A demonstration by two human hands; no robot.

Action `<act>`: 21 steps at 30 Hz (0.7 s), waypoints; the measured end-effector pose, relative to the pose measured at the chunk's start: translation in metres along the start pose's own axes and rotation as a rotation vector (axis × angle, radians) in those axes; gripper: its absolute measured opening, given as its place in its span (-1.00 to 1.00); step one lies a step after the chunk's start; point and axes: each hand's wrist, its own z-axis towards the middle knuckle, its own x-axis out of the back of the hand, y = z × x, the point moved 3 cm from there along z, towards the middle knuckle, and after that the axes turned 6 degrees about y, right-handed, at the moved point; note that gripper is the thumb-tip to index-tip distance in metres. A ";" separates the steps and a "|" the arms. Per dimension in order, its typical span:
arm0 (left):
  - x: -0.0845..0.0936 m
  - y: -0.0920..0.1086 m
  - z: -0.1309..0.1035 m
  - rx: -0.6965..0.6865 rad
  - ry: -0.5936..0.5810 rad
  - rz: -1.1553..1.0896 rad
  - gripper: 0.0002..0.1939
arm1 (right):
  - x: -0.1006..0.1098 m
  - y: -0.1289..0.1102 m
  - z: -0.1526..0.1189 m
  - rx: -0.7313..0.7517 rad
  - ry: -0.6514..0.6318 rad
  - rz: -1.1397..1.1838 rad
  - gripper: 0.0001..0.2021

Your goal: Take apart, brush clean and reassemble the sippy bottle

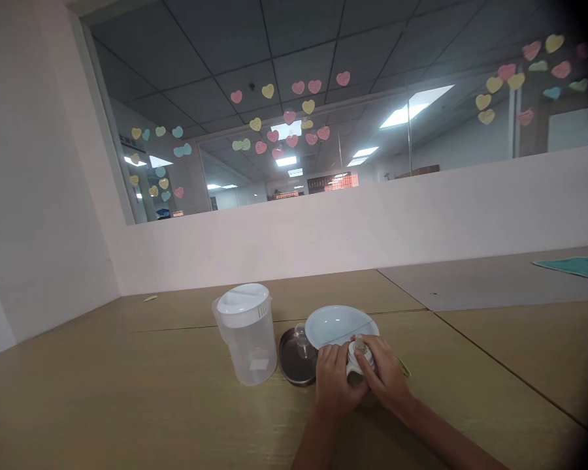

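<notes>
Cupping bottle [359, 344] between 2 hands [334, 384]

text: none readable | heart notes [343, 79]: too small to tell

Window [357, 121] above white wall [343, 228]

My feed shows the left hand [334, 382] bare, its fingers [328, 358] slim and its knuckles gently rounded. The right hand [388, 378] is bare too and of much the same build, with a long, slender thumb [368, 373]. Past each hand I see a narrow wrist, then bare skin: on the left a short stretch of forearm [314, 438], on the right a longer, slim forearm [445, 432], both running out of my view at the bottom. Nails and finer skin marks are too small for me to make out.
</notes>
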 end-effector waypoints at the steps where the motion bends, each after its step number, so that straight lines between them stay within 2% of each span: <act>1: -0.001 0.000 0.000 0.001 -0.003 0.000 -0.60 | 0.001 0.000 0.001 0.023 0.000 -0.003 -0.79; 8: -0.002 0.000 0.000 0.019 -0.011 0.049 -0.66 | 0.012 0.005 0.005 0.091 0.016 0.049 -0.77; 17: -0.002 0.000 0.000 0.034 -0.011 0.038 -0.67 | 0.014 0.007 0.006 0.019 0.075 0.035 -0.78; 21: -0.001 0.001 0.001 0.024 0.003 0.040 -0.70 | 0.010 0.006 0.007 -0.033 0.006 0.131 -0.77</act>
